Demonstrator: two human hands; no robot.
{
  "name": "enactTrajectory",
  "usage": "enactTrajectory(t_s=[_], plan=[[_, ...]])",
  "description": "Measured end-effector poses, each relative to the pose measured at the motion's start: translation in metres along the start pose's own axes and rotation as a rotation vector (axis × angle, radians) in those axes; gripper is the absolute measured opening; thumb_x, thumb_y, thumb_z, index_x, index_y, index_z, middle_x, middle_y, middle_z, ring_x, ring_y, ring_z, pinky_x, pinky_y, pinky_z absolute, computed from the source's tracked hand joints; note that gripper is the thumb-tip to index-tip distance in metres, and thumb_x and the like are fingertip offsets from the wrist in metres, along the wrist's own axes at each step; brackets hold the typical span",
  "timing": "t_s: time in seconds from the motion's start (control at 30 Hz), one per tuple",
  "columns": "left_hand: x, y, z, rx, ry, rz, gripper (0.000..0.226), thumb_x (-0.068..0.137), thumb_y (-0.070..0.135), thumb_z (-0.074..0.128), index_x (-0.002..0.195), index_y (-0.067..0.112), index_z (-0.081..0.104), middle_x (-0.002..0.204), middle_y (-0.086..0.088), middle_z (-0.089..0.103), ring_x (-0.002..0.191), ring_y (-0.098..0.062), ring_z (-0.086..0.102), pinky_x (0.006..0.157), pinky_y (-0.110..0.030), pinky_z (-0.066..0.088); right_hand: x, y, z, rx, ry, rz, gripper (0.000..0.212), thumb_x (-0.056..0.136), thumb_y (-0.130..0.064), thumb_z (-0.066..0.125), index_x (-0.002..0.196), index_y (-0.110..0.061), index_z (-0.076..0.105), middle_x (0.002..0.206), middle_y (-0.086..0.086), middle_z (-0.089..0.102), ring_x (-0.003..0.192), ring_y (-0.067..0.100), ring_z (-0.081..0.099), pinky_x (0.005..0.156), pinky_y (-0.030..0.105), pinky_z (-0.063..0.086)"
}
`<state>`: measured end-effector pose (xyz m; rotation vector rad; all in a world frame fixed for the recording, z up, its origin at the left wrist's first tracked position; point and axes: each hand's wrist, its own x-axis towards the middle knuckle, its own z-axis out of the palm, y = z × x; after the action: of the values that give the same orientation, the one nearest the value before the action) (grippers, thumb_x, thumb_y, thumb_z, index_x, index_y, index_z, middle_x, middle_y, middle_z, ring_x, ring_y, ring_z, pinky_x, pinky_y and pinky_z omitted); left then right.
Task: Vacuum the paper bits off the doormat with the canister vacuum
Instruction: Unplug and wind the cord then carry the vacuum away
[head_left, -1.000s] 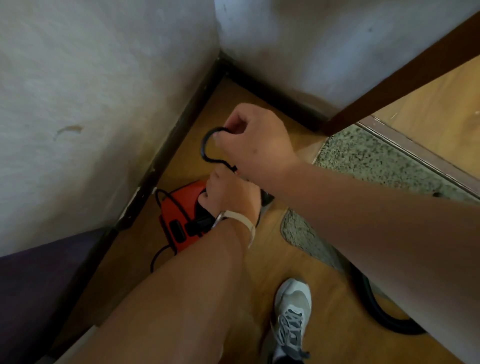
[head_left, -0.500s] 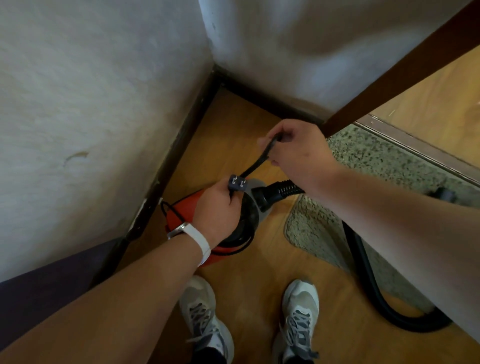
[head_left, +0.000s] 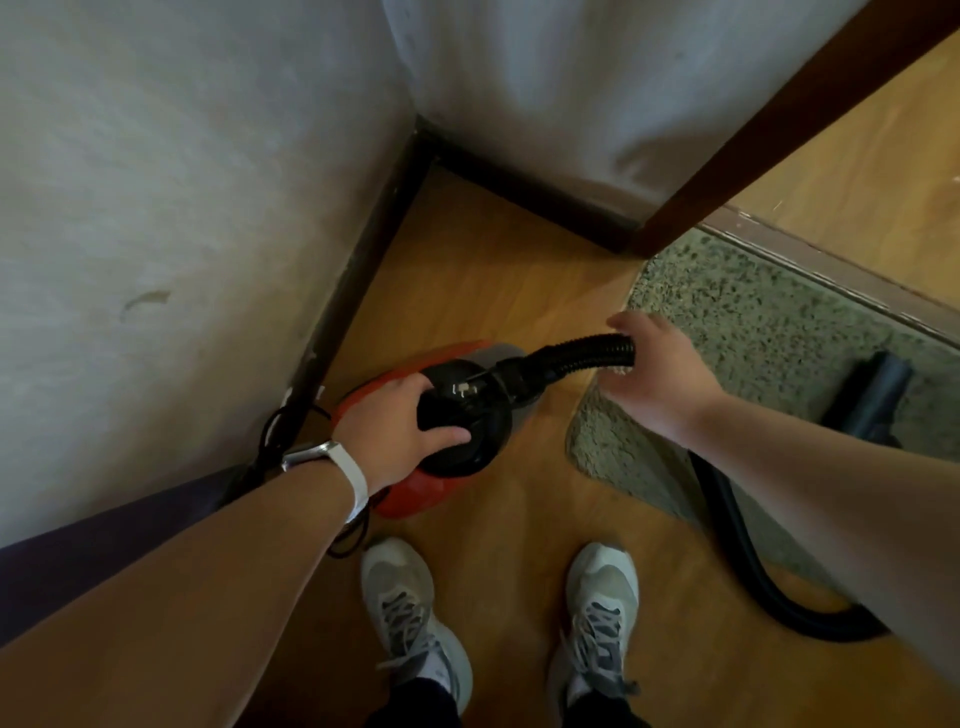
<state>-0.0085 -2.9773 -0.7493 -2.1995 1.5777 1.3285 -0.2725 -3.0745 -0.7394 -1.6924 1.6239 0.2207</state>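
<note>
Head view: we grip the black round top of the red vacuum (head_left: 421, 488) with our left hand (head_left: 389, 431), fingers and thumb curled round it. Our right hand (head_left: 660, 374) is at the ribbed hose (head_left: 582, 353) just right of the vacuum, fingers loosely bent either side; we cannot tell whether they clasp it. The doormat (head_left: 753, 332) lies right of the vacuum.

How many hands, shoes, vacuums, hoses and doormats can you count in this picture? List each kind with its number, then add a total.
hands: 2 (left hand, right hand)
shoes: 2 (left shoe, right shoe)
canister vacuum: 1
hose: 1
doormat: 1
Total: 7
</note>
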Motion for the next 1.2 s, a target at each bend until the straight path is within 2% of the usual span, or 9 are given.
enactTrajectory(t_s=[0.1, 0.23, 0.4, 0.53, 0.6, 0.7, 0.83, 1.0, 1.2], plan=[[0.004, -0.009, 0.008, -0.061, 0.009, 0.027, 0.061, 0.073, 0.064, 0.073, 0.119, 0.027, 0.058, 0.113, 0.007, 0.063, 0.103, -0.015, 0.062, 0.089, -0.041, 0.055, 0.003, 0.035, 0.011, -0.129, -0.053, 0.074, 0.077, 0.082, -0.032, 0.072, 0.149, -0.021, 0.034, 0.138, 0.005, 0.044, 0.129, 0.028, 0.042, 0.105, 0.044, 0.042], [0.007, -0.014, 0.018, 0.038, -0.002, 0.121, 0.053, 0.078, 0.054, 0.076, 0.117, 0.022, 0.061, 0.11, 0.006, 0.056, 0.099, -0.014, 0.058, 0.088, -0.037, 0.052, 0.007, 0.06, 0.023, -0.182, -0.089, 0.052, 0.09, 0.081, -0.032, 0.076, 0.153, -0.022, 0.024, 0.148, 0.004, 0.037, 0.136, 0.029, 0.037, 0.111, 0.046, 0.038], [0.014, -0.018, 0.028, 0.017, 0.018, 0.188, 0.023, 0.084, 0.044, 0.073, 0.093, 0.024, 0.065, 0.089, 0.007, 0.064, 0.085, -0.01, 0.062, 0.077, -0.039, 0.054, 0.031, 0.07, 0.034, -0.154, -0.041, 0.031, 0.084, 0.079, -0.03, 0.076, 0.148, -0.02, 0.03, 0.137, 0.004, 0.045, 0.129, 0.028, 0.043, 0.107, 0.047, 0.041], [0.014, -0.018, 0.031, -0.077, -0.009, 0.139, 0.027, 0.086, 0.036, 0.073, 0.11, 0.024, 0.067, 0.097, 0.011, 0.07, 0.091, -0.006, 0.063, 0.078, -0.024, 0.052, 0.039, 0.078, 0.051, -0.019, -0.001, 0.151, 0.06, 0.081, -0.017, 0.074, 0.132, -0.019, 0.044, 0.112, 0.002, 0.048, 0.108, 0.027, 0.053, 0.089, 0.035, 0.043], [0.015, -0.018, 0.031, -0.073, -0.017, 0.123, 0.028, 0.086, 0.035, 0.073, 0.112, 0.025, 0.067, 0.096, 0.013, 0.07, 0.09, -0.005, 0.063, 0.074, -0.018, 0.049, 0.03, 0.089, 0.06, 0.057, 0.01, 0.251, 0.053, 0.083, -0.014, 0.072, 0.128, -0.018, 0.045, 0.107, 0.003, 0.049, 0.096, 0.026, 0.053, 0.084, 0.035, 0.044], [0.015, -0.016, 0.03, -0.027, -0.041, 0.096, 0.022, 0.085, 0.034, 0.073, 0.105, 0.025, 0.068, 0.09, 0.012, 0.07, 0.086, -0.005, 0.065, 0.073, -0.022, 0.053, 0.013, 0.109, 0.07, 0.11, -0.015, 0.372, 0.048, 0.086, -0.014, 0.069, 0.126, -0.018, 0.042, 0.11, 0.009, 0.057, 0.089, 0.027, 0.055, 0.082, 0.039, 0.05], [0.016, -0.015, 0.031, 0.022, -0.059, 0.079, 0.02, 0.085, 0.035, 0.073, 0.102, 0.026, 0.066, 0.087, 0.011, 0.07, 0.085, -0.007, 0.066, 0.076, -0.027, 0.056, 0.01, 0.121, 0.071, 0.131, -0.113, 0.404, 0.037, 0.092, -0.018, 0.065, 0.12, -0.018, 0.041, 0.098, 0.007, 0.059, 0.077, 0.025, 0.059, 0.066, 0.032, 0.045], [0.018, -0.021, 0.04, -0.01, -0.015, 0.081, 0.018, 0.084, 0.033, 0.073, 0.099, 0.026, 0.066, 0.088, 0.011, 0.07, 0.084, -0.002, 0.064, 0.076, -0.031, 0.057, 0.015, 0.134, 0.087, 0.223, -0.101, 0.405, 0.044, 0.086, -0.015, 0.072, 0.127, -0.016, 0.057, 0.101, 0.005, 0.062, 0.086, 0.024, 0.06, 0.074, 0.03, 0.046], [0.013, -0.017, 0.039, -0.023, 0.027, 0.092, 0.014, 0.084, 0.032, 0.072, 0.096, 0.027, 0.066, 0.086, 0.012, 0.069, 0.082, -0.003, 0.064, 0.072, -0.029, 0.055, -0.023, 0.144, 0.107, 0.374, -0.07, 0.443, 0.048, 0.091, -0.023, 0.069, 0.135, -0.017, 0.05, 0.111, 0.007, 0.063, 0.087, 0.022, 0.055, 0.076, 0.031, 0.042]])
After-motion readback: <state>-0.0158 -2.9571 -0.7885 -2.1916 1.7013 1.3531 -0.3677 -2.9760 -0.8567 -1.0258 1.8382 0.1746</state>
